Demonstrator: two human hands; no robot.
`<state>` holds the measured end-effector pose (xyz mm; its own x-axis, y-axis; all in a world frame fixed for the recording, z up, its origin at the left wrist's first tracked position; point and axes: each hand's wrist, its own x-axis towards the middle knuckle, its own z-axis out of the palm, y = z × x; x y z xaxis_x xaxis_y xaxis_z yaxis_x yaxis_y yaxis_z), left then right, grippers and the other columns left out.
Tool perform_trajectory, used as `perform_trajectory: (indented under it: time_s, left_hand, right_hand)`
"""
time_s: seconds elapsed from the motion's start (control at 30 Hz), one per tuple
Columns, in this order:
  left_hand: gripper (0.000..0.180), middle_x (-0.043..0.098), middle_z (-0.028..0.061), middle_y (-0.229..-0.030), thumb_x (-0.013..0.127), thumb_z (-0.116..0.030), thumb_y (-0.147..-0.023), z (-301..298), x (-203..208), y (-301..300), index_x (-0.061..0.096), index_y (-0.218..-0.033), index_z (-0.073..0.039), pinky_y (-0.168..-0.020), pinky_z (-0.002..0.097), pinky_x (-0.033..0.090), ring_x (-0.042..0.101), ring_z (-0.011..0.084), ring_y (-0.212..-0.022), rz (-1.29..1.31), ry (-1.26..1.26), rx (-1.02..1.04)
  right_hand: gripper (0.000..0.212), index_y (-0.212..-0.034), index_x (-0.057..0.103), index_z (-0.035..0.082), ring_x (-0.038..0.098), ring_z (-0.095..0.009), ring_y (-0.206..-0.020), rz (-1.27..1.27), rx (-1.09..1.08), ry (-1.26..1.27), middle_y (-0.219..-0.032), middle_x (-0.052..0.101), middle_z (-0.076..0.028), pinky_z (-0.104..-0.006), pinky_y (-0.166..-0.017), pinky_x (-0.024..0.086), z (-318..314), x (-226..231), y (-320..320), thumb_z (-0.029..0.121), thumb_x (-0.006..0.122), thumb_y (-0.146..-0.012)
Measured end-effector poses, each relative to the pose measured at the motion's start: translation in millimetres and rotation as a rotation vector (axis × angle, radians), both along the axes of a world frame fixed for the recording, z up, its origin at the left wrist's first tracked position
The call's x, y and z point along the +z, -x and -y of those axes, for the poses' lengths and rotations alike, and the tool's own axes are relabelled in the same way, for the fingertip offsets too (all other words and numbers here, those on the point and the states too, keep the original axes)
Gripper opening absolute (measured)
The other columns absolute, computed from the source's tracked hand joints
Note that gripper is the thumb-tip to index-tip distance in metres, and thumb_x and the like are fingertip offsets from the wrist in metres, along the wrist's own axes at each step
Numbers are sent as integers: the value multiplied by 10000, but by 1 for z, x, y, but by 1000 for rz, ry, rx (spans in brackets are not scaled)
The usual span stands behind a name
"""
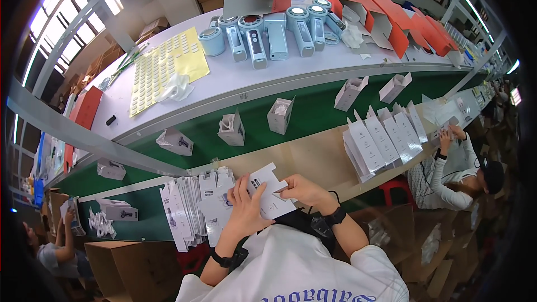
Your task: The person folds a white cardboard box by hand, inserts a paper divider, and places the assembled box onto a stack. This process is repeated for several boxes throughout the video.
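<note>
A white printed folding carton (275,205) lies in front of me, partly opened out, with flaps showing at its upper end. My left hand (245,208) grips its left side, fingers over the top. At the carton's right edge, my right hand (305,190) pinches a flap between thumb and fingers. Just left of my left hand stands a row of flat, unfolded white cartons (187,210), packed on edge. One flat carton (215,207) leans at the near end of that row, partly behind my left hand.
Small white boxes (231,130) with open tops stand along the green belt (257,140). Several assembled cartons (377,140) are lined up at right. The shelf beyond holds light-blue handheld devices (255,42), a yellow sticker sheet (168,67) and red boxes (391,22). A co-worker (447,173) sits at right.
</note>
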<state>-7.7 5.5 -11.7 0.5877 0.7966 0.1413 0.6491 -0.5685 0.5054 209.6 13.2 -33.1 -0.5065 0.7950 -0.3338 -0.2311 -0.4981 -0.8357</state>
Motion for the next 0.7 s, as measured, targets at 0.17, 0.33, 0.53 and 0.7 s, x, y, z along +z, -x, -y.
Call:
perform_trajectory:
  time_s: [0.17, 0.33, 0.53, 0.7]
  left_hand:
    - [1109, 174, 277, -1408, 895, -264, -411, -5, 9, -8, 298, -1334, -126, -1069, 593, 115, 174, 488, -1310, -45, -18, -105]
    - [1115, 232, 279, -1379, 895, -268, -411, -11, 7, -14, 293, -1332, -87, -1054, 618, 148, 219, 498, -1280, 84, -10, -155]
    - [1098, 316, 282, -1308, 869, -220, -482, -26, -16, -15, 238, -1349, 17, -1028, 575, 226, 299, 475, -1222, 367, 32, 181]
    - [827, 308, 263, -1308, 741, -124, -653, 4, -6, -51, 300, -1326, 70, -960, 487, 320, 356, 431, -1165, 63, -472, 226]
  right_hand:
    - [288, -1043, 650, -41, 623, -125, -798, 219, -26, -138, -913, 681, -73, -255, -769, 492, 6, 4, -4, 44, 640, -768]
    - [325, -1114, 605, -45, 612, -129, -866, 245, -90, -98, -972, 665, -86, -273, -797, 486, 5, 9, -10, 47, 620, -804]
    - [524, -1358, 384, 1, 556, -175, -1056, -653, -536, 223, -1190, 564, -127, -320, -922, 446, 27, 13, -2, 119, 593, -892]
    - [689, -1442, 177, 84, 475, -223, -1188, -375, -795, -98, -1336, 416, -130, -385, -1004, 391, 46, 22, 49, 230, 591, -912]
